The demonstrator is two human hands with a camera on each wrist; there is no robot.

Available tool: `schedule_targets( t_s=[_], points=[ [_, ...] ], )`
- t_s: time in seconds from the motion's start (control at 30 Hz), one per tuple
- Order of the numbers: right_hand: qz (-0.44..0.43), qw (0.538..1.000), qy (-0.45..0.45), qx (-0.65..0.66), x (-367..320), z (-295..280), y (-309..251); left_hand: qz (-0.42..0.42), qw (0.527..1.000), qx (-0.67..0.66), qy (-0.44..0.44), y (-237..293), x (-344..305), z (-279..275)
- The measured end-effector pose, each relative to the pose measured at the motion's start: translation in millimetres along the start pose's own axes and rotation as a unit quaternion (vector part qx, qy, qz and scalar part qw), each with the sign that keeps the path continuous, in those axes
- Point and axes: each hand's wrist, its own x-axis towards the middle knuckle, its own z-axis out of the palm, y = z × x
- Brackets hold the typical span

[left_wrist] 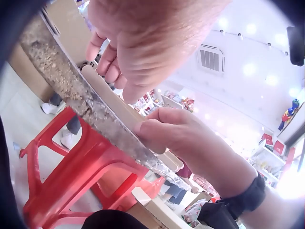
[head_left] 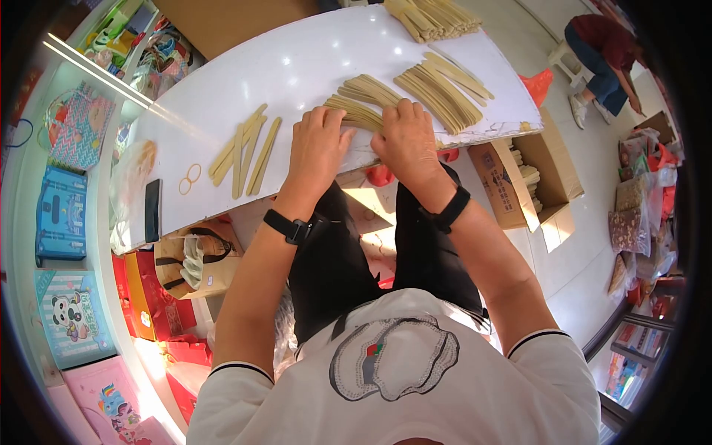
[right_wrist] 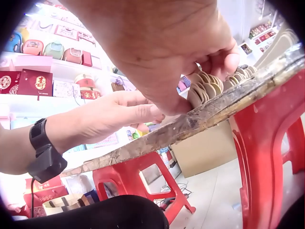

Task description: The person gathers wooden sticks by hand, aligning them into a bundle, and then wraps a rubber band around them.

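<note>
- Bunch of wooden sticks (head_left: 357, 113): on the white table (head_left: 297, 55), along its near edge, between both hands.
- Left hand (head_left: 317, 148): fingers loosely bent, thumb spread apart, at the bunch's left end.
- Right hand (head_left: 408, 141): fingers curled round the bunch's right end; another pile (head_left: 441, 96) lies just beside.
- Bare tabletop separates left hand from loose sticks (head_left: 241, 156).
- Phone (head_left: 153, 211) at the table's left edge.
</note>
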Motion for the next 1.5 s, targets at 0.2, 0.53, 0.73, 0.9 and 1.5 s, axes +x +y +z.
schedule_targets(
  t_s=[0.2,0.53,0.73,0.9,1.5],
  points=[
    [0.023,1.0,-0.01,0.0,0,5,2,0.025,0.999,0.013,0.018,5,-4,8],
    [0.004,1.0,0.008,0.009,4,-2,3,0.013,1.0,0.015,-0.02,4,1,13],
    [-0.016,0.998,0.03,0.056,4,-13,-7,0.028,0.999,-0.027,0.029,4,-14,2],
    [-0.049,0.982,0.059,0.174,12,-30,-22,-0.03,0.995,0.009,0.094,-32,-39,-31],
    [0.276,0.625,-0.268,0.679,34,44,-109,-0.24,0.969,-0.003,0.053,-96,-72,-60]
  ],
)
